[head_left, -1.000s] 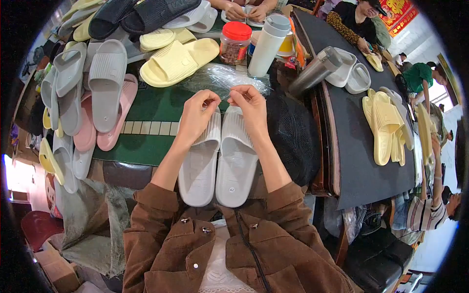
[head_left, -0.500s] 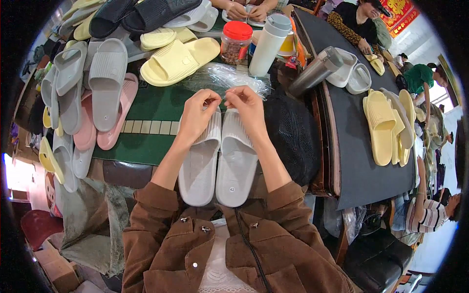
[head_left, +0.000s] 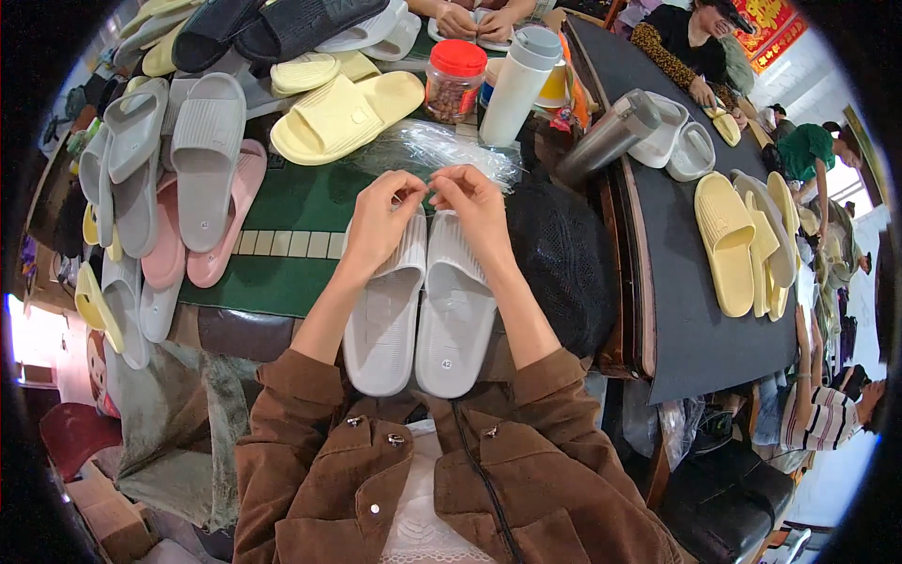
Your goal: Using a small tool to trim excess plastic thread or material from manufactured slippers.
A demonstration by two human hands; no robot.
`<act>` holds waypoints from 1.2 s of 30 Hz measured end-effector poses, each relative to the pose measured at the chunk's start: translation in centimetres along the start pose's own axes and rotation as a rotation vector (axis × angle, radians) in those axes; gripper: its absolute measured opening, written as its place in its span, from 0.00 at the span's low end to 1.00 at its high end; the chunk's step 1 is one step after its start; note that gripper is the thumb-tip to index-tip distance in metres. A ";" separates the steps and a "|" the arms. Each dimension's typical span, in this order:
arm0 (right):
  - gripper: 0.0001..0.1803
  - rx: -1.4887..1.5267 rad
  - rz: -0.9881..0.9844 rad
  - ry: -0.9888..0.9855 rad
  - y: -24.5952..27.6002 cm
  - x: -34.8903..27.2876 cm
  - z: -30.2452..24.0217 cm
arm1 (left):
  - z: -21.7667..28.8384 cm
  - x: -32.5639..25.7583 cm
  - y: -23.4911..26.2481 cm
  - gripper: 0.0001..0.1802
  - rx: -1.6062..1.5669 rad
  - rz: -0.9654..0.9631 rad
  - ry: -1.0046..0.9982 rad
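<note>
A pair of light grey slide sandals lies side by side before me, heels toward me: the left slide (head_left: 381,329) and the right slide (head_left: 457,324). Over the left slide's toe end, my left hand (head_left: 383,214) is closed, thumb and fingertips pinched together. My right hand (head_left: 473,205) makes a similar pinch over the right slide's toe end, its fingertips close to the left's. Whatever lies between the fingertips is too thin to make out. Just beyond the hands is a bundle of clear plastic strands (head_left: 460,155) on a plastic wrapper.
Grey, pink and black slides crowd the left, with a yellow slide (head_left: 343,117) nearer. Behind the strands stand a red-lidded jar (head_left: 455,83) and a white bottle (head_left: 515,89). At right are a black mesh bag (head_left: 562,263), a steel tumbler (head_left: 611,136) and a dark table (head_left: 695,348) with yellow slides.
My hands stay pinched over the toe ends, with the right fingertips shifted slightly. The slides in front of me stay put. At the far right table, a person's hands have moved a little around a yellow slide.
</note>
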State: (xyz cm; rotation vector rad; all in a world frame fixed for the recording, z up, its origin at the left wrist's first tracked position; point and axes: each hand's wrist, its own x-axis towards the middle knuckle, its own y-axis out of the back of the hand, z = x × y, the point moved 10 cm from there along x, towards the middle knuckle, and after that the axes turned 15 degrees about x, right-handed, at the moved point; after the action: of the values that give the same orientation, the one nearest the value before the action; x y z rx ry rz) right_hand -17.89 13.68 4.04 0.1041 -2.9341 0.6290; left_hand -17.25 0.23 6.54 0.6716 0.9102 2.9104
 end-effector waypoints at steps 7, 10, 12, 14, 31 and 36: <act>0.06 0.083 0.112 0.164 1.1 -0.5 -1.8 | 0.0 -0.3 0.1 0.05 0.246 0.026 -0.064; 0.06 0.083 0.089 0.217 1.0 -0.5 -2.2 | -0.4 -0.2 -0.3 0.05 0.212 -0.020 -0.013; 0.06 0.095 0.110 0.171 1.3 -0.4 -1.8 | -0.4 -0.1 -0.4 0.05 0.135 -0.028 0.024; 0.06 0.086 0.087 0.119 1.1 -0.2 -1.0 | -0.6 -0.2 -0.3 0.05 0.062 -0.035 0.061; 0.09 0.124 0.109 0.115 1.3 -0.4 -1.7 | -0.5 -0.2 0.7 0.06 0.070 0.087 0.025; 0.08 0.201 0.138 0.130 1.5 -0.6 -1.9 | -1.9 -0.3 1.7 0.05 -0.028 0.142 0.159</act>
State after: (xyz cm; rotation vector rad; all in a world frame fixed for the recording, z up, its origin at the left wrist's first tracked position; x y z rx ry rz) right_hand -17.19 15.88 5.01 -0.1156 -2.7636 0.9131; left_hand -17.54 -2.23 5.97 0.5305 0.8667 3.1339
